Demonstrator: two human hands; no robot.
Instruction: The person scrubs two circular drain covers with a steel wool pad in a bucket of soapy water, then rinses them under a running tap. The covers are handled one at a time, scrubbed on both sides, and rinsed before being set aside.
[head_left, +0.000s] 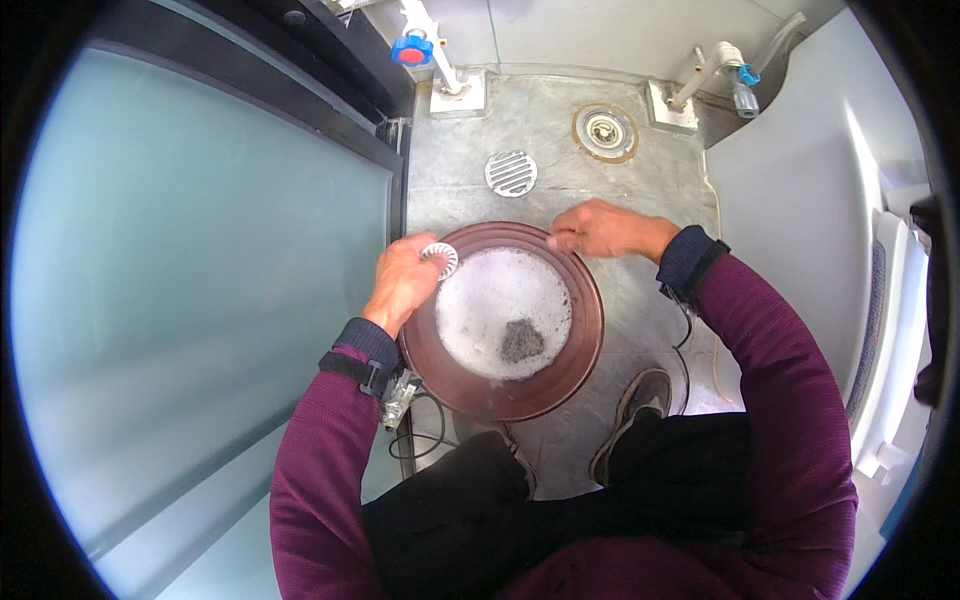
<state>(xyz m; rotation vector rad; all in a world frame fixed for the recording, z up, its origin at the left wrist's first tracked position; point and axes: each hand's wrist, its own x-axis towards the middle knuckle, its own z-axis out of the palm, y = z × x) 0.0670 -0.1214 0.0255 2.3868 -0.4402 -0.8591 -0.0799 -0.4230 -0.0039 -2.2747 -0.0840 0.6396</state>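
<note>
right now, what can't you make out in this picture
All in the head view:
Brown basin: its bottom is hidden by white foam.
Grey patch: too indistinct to identify.
Right hand: blurred, so whether it holds anything is unclear.
White slotted disc: partly covered by the left hand.
White fixture: cut off by the fisheye rim.

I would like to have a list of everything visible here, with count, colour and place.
Basin: one, reddish-brown, centre floor
Foam: one layer, white, inside basin
Dark patch: one, grey, in foam
Slotted disc: one, white, basin's left rim
Floor grate: one, silvery, beyond basin
Round drain: one, pale, far right
Valve pipes: two, white, far wall
Glass panel: one, frosted, left
Fixture: one, white, right
Shoes: two, brownish, below basin
Trousers: one pair, black, bottom
Sleeves: two, purple, both sides
Left fingers: one set, bare, gripping disc
Right fingers: one set, bare, basin's far-right rim
</note>
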